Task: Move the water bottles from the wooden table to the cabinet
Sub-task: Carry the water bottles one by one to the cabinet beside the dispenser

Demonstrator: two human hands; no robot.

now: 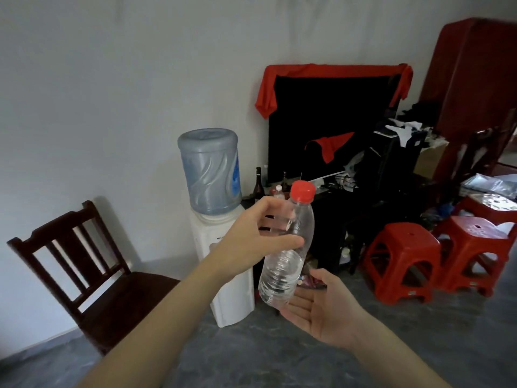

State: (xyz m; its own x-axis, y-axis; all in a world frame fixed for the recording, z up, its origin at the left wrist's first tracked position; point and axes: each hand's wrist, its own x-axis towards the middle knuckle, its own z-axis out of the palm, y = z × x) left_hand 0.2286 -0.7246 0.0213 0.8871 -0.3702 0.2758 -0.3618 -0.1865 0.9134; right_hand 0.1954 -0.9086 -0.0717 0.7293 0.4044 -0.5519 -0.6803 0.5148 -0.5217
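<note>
A clear plastic water bottle [285, 256] with a red cap is held in the air in front of me, tilted slightly, partly filled. My left hand [251, 233] grips its upper body, thumb in front and fingers behind. My right hand [321, 309] is open, palm up, just under the bottle's base, touching or nearly touching it. Behind, a low dark cabinet [330, 208] stands against the wall with another small bottle [278, 191] and dark glass bottles on top. The wooden table is out of view.
A white water dispenser [223, 264] with a blue jug stands left of the cabinet. A dark wooden chair [92, 273] sits at the left. Red plastic stools [400, 256] stand at the right. A black screen draped in red cloth [330, 116] leans on the wall.
</note>
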